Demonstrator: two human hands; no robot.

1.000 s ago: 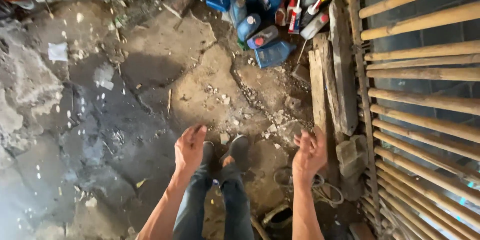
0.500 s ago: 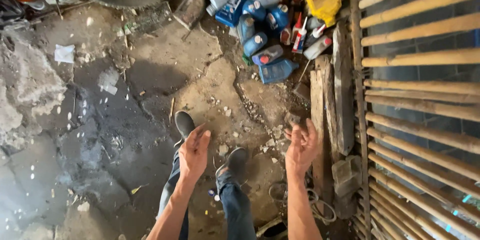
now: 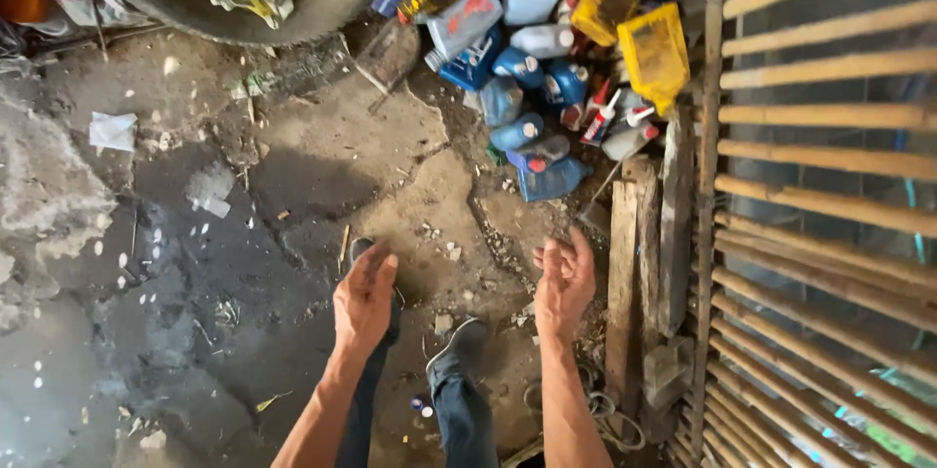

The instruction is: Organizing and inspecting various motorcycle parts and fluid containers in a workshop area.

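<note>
Both hands hang empty low in the frame, fingers loosely spread: left hand (image 3: pixel 364 298) over a shoe, right hand (image 3: pixel 563 283) just left of the wooden planks (image 3: pixel 634 263). Cracked concrete floor (image 3: pixel 293 185) lies open leftward; plastic bottles (image 3: pixel 532 107) crowd the upper centre, bamboo slats (image 3: pixel 830 185) border the right.

The floor (image 3: pixel 322 136) is cracked concrete, dark and stained along its left side, paler and broken into rubble toward the middle. A tyre (image 3: pixel 234 0) lies at its far edge. Plastic bottles (image 3: pixel 527 87) and yellow jugs (image 3: pixel 654 53) are heaped in the far right corner. Planks (image 3: pixel 644 253) lie along the right edge, with a paper scrap (image 3: pixel 113 130) near the left edge.
</note>
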